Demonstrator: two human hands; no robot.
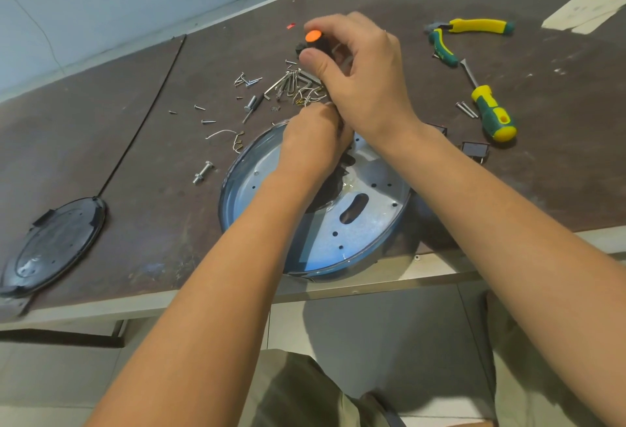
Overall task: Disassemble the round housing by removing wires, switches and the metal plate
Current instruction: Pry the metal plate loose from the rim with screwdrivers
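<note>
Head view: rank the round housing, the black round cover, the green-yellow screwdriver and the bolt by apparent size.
1. round housing
2. black round cover, slightly cut off by the frame edge
3. green-yellow screwdriver
4. bolt

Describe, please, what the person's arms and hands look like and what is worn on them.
The left hand and right hand are bare, without gloves. The left forearm and right forearm are bare too; no sleeve, watch or bracelet shows on them.
</note>
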